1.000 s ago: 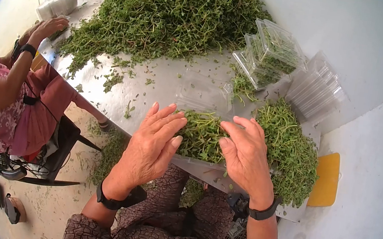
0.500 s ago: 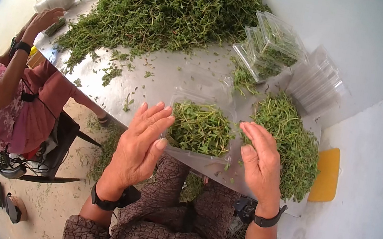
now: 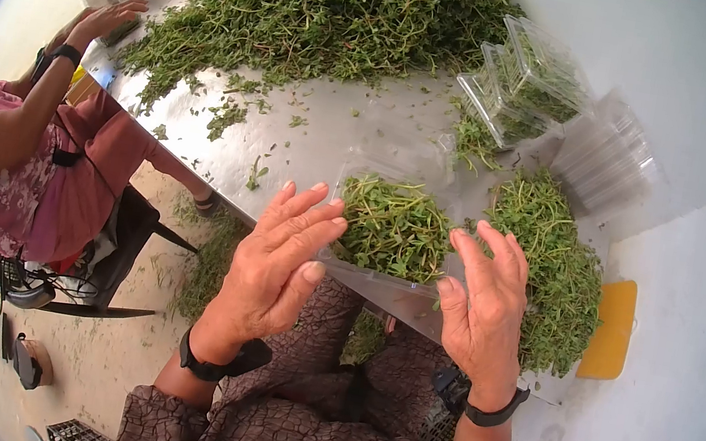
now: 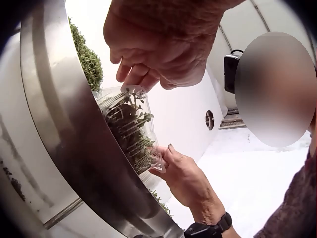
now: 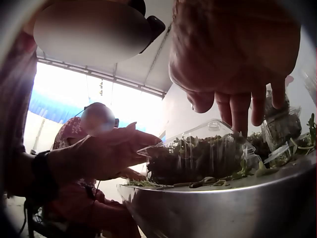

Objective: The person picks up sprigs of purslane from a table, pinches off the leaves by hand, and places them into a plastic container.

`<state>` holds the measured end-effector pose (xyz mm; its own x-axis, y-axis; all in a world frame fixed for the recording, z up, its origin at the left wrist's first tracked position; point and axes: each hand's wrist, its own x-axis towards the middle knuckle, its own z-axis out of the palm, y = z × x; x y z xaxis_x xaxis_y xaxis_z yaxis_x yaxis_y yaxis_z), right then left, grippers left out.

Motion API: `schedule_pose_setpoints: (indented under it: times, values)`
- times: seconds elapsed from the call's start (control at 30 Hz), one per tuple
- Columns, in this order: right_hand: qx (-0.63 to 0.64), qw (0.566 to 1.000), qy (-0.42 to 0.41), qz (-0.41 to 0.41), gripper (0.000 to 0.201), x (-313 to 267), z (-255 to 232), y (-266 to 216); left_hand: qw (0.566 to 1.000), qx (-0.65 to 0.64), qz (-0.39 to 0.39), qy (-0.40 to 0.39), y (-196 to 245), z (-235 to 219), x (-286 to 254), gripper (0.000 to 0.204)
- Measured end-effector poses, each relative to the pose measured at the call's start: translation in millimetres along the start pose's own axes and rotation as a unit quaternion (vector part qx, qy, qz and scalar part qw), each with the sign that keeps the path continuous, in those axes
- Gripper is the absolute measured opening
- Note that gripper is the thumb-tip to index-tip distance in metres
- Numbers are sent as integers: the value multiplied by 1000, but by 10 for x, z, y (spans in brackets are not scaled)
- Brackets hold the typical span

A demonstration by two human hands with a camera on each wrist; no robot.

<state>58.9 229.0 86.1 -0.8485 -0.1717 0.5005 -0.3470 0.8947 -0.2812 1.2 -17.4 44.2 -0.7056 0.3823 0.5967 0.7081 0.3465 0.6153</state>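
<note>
A clear plastic clamshell box (image 3: 363, 276) stands at the table's near edge, filled with green leafy stems (image 3: 393, 227). Its lid (image 3: 419, 153) lies folded back, away from me. My left hand (image 3: 272, 268) is at the box's left side, fingers extended and fingertips right at the rim. On the other side my right hand (image 3: 486, 311) has its fingers spread and slightly bent, fingertips close to the right rim. In the left wrist view the greens (image 4: 131, 129) show through the box wall between both hands.
A large heap of greens (image 3: 339, 15) covers the back of the metal table (image 3: 342, 117). A smaller pile (image 3: 556, 280) lies right of the box, near filled clamshells (image 3: 531, 87) and a stack of clear boxes (image 3: 607, 159). Another person (image 3: 24, 141) sits at the left.
My hands have moved apart from over the greens to the two sides of the box, uncovering the greens between them. The head view has shifted slightly.
</note>
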Motion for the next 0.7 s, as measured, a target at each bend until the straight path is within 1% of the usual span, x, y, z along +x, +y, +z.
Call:
schedule_pose_setpoints:
  times: [0.07,0.13,0.2,0.33,0.4,0.57,0.63,0.7]
  values:
    - [-17,1000,2,-7,42,36,-16,-36,997,37,56,-37,14,-17,17,38]
    - [-25,999,-8,-31,43,68,-22,-78,995,63,63,-47,56,15,39,39]
    - [-31,999,-18,-31,43,82,2,-102,990,101,71,-75,53,34,57,43]
    - [-55,997,-32,-35,41,90,48,-121,984,135,80,-86,115,90,126,46]
    - [-63,997,-38,-38,40,88,36,-109,975,183,73,-106,124,129,140,53]
    - [-72,996,-35,-51,37,106,-15,-64,978,178,60,-96,132,131,150,52]
    - [-53,997,-13,-53,35,109,-27,-50,979,173,56,-96,167,111,165,52]
    - [-42,998,-3,-56,34,123,-39,-51,983,155,58,-84,195,91,188,46]
